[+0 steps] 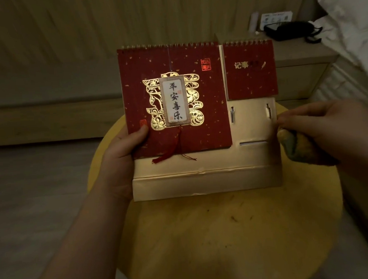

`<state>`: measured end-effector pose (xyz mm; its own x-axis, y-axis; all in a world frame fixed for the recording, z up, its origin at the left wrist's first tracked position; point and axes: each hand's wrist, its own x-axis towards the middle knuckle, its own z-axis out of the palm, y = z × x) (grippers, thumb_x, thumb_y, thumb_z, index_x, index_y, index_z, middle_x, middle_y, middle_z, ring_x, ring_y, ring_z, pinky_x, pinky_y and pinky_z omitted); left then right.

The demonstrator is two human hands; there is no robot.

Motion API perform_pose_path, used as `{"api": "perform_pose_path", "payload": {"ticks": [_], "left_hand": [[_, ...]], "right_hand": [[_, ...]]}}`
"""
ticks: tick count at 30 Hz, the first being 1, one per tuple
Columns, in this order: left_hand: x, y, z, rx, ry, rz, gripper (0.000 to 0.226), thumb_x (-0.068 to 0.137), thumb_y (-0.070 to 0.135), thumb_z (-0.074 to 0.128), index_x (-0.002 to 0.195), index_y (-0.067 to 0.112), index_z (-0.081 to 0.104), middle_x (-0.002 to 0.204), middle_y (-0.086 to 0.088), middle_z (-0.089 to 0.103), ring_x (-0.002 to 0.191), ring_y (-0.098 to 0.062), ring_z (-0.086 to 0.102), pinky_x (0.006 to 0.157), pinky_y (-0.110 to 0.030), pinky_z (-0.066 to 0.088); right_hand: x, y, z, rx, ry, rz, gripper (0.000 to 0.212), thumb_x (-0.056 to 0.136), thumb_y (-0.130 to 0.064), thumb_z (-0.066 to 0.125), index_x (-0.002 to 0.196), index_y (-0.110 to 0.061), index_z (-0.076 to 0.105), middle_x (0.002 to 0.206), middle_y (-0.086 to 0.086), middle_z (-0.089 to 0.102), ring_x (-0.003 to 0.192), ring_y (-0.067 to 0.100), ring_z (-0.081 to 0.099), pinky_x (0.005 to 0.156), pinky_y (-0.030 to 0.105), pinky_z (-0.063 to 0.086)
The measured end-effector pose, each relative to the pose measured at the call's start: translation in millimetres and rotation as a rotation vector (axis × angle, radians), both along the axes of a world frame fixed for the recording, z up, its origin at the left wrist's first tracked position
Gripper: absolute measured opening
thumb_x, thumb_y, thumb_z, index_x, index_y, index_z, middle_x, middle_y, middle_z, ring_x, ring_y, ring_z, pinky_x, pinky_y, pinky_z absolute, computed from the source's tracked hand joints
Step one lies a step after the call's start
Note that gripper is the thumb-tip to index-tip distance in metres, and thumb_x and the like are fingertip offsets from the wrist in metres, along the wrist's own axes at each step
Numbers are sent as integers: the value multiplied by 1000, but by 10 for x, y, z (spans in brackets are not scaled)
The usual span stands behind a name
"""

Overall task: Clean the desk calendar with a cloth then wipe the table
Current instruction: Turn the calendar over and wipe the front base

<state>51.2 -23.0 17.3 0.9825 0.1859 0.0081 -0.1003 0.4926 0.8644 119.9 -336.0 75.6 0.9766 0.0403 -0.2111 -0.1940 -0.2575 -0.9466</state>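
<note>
From the head view, the left hand (123, 151) holds the desk calendar (199, 117) upright above the round yellow bench (227, 233), fingers closed on its lower left edge. The right hand (320, 124) has a bunched cloth (297, 147) clenched in its fingers, touching or just beside the calendar's right edge. The calendar's long axis runs left to right, so wiping would likely sweep leftward. No containers show.

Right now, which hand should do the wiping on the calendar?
Right. The right hand already has the cloth bunched in its grip, touching the calendar at its right edge. The left hand is busy holding the calendar's left side steady above the table.
</note>
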Motion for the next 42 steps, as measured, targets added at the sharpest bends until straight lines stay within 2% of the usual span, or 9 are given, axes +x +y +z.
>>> {"api": "perform_pose_path", "payload": {"ticks": [7, 11, 14, 16, 19, 22, 29, 35, 42], "left_hand": [[22, -22, 15, 218, -47, 79, 31, 93, 15, 57, 118, 22, 74, 117, -7, 78, 108, -25, 74, 80, -31, 61], [33, -51, 71, 473, -70, 139, 34, 94, 34, 58, 127, 42, 59, 123, 10, 75, 114, -12, 70, 86, -26, 58], [45, -112, 141, 766, -29, 182, 22, 91, 70, 47, 112, 73, 51, 133, 25, 50, 119, 13, 54, 95, -15, 48], [72, -191, 198, 897, -11, 220, 24, 93, 73, 39, 116, 67, 46, 129, 28, 36, 107, 31, 43, 83, 3, 41], [126, -258, 304, 838, -44, 242, 26, 94, 71, 42, 117, 66, 52, 135, 17, 50, 117, 15, 52, 96, -18, 49], [280, -327, 431, 731, -118, 253, 39, 101, 52, 50, 138, 38, 55, 138, 7, 64, 124, -9, 62, 104, -41, 52], [685, -302, 230, 660, -57, 322, 26, 103, 33, 55, 129, 30, 54, 132, 5, 66, 116, -6, 66, 101, -44, 56], [904, -175, -106, 656, 43, 330, 15, 96, 37, 62, 111, 36, 59, 126, 1, 68, 115, -15, 68, 98, -51, 57], [1143, -197, -176, 669, 30, 226, 12, 102, 24, 61, 110, 32, 60, 124, 3, 68, 116, -18, 67, 97, -52, 57]], "right_hand": [[-6, -45, 149, -36, -21, 123, 47, 45, -53, 86, 82, -23, 82, 76, 8, 79, 52, 14, 70, 64, 38, 58], [-2, -129, 193, -67, -80, 184, 49, 48, -58, 83, 89, -31, 80, 88, 4, 81, 74, 24, 79, 70, 52, 63], [26, -233, 162, 2, -140, 195, 54, 49, -58, 84, 95, -29, 80, 86, 6, 80, 66, 21, 77, 66, 45, 60], [55, -281, 135, 34, -189, 214, 52, 55, -57, 83, 100, -32, 79, 88, 2, 81, 70, 19, 78, 65, 43, 59], [151, -314, 103, 72, -277, 206, 30, 73, -49, 78, 99, -35, 79, 81, -3, 79, 68, 12, 77, 57, 35, 59], [311, -310, 80, 39, -320, 193, 7, 94, -33, 72, 91, -37, 78, 80, -3, 80, 64, 11, 76, 47, 29, 57], [781, -215, -195, -59, -315, 184, 4, 99, -30, 70, 97, -29, 73, 84, -7, 79, 74, 11, 77, 61, 36, 64], [1023, -117, -520, -49, -249, 232, 9, 99, -25, 70, 96, -34, 71, 79, -19, 78, 74, 3, 76, 51, 17, 56], [1150, -231, -691, -53, -234, 210, 24, 98, -30, 70, 86, -51, 73, 87, -23, 77, 79, -1, 74, 71, 31, 55]]}}
